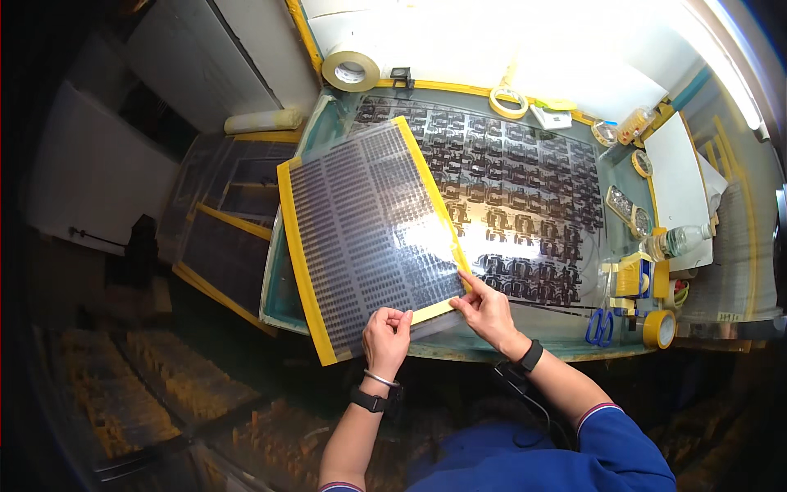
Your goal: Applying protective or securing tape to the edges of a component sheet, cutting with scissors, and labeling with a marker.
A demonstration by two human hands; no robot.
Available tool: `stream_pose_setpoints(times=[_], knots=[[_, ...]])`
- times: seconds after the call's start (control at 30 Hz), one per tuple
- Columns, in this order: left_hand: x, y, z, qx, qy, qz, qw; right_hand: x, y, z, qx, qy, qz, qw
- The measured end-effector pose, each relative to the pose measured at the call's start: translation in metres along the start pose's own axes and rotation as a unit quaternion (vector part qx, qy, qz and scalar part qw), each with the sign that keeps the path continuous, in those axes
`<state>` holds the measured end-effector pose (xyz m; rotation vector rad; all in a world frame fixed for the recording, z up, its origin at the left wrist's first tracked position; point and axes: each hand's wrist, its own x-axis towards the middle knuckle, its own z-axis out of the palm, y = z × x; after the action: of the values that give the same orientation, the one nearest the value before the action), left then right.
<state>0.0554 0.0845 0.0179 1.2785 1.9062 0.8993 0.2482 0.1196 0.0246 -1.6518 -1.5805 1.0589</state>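
Note:
A clear film sheet (361,221) with rows of small dark print lies tilted over the left part of the glass-topped table (607,271). Wide yellow tape (305,271) borders its left and right sides. Along its near edge runs a paler strip of yellow tape (433,311), stretched between my hands. My left hand (385,340) is closed, thumb and finger pinching the strip's left end. At the sheet's near right corner, my right hand (489,316) pinches the taped edge, thumb by the strip's right end, index finger on the border. Under the sheet, a larger film (525,180) with dark shapes covers the tabletop.
Tape rolls stand at the back (351,71) and front right (659,329). Blue-handled scissors (600,326), a yellow tape dispenser (635,275) and a clear bottle (679,241) line the right side. More taped films (229,254) are stacked at left. A lit tube lamp (730,66) hangs upper right.

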Motion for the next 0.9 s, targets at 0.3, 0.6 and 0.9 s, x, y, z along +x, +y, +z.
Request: stream_pose_setpoints(times=[0.3, 0.6, 0.9], knots=[[0.0004, 0.0048, -0.0028, 0.043, -0.003, -0.004, 0.999, -0.0011, -0.0018, 0.0042, -0.062, 0.030, -0.043, 0.997], [-0.0016, 0.0064, -0.0010, 0.076, 0.014, 0.037, 0.996, -0.0005, -0.0003, 0.0030, -0.042, 0.018, -0.013, 0.999], [-0.0027, 0.0050, 0.0017, 0.153, 0.025, 0.085, 0.984, -0.0019, -0.0045, 0.0064, -0.123, 0.021, -0.062, 0.990]])
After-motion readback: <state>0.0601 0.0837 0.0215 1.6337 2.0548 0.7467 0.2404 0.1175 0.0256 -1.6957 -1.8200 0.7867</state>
